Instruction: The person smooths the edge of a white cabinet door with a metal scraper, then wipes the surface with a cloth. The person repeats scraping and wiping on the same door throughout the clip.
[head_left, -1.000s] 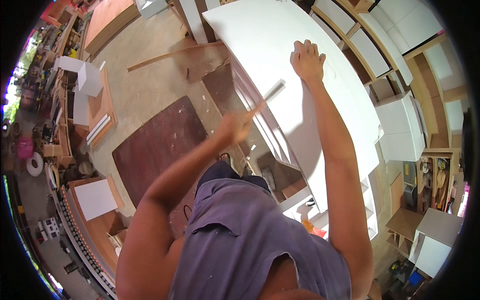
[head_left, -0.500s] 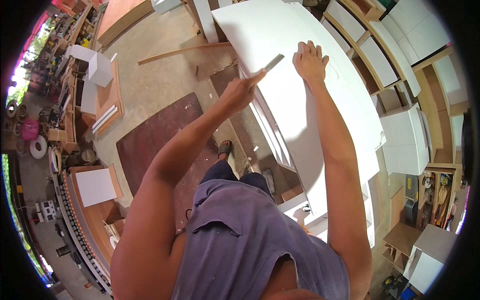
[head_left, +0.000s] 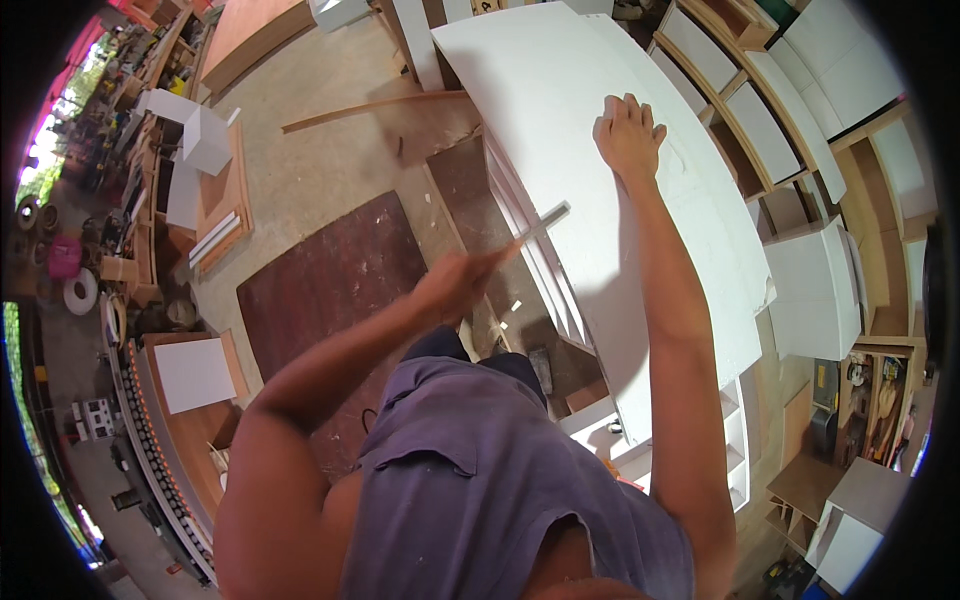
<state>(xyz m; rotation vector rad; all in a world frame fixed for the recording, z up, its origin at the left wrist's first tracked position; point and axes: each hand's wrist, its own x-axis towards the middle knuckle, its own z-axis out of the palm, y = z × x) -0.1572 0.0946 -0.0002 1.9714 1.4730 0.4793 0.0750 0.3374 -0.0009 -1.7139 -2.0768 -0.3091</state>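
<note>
My left hand (head_left: 455, 283), blurred, is closed on a flat metal tool, perhaps a file (head_left: 549, 216), at the near long edge of a white panel (head_left: 540, 90). The tool's far part reaches over that edge; whether it touches is unclear. My right hand (head_left: 628, 140) rests on the panel's top with fingers apart and bent, higher up and to the right of the tool. Below the edge are white slatted boards (head_left: 560, 310) and a white frame with compartments (head_left: 730, 450).
A dark red board (head_left: 330, 270) lies on the floor at left, near a long wood strip (head_left: 370, 105). Wood-framed white cabinets (head_left: 750, 130) and boxes (head_left: 815, 290) stand at right. A cluttered bench (head_left: 160, 60) and a board with white pieces (head_left: 225, 185) are at far left.
My left hand with the tool swung up along the panel edge, then back down toward my body. My right hand stayed on the panel. The view shifted slightly.
</note>
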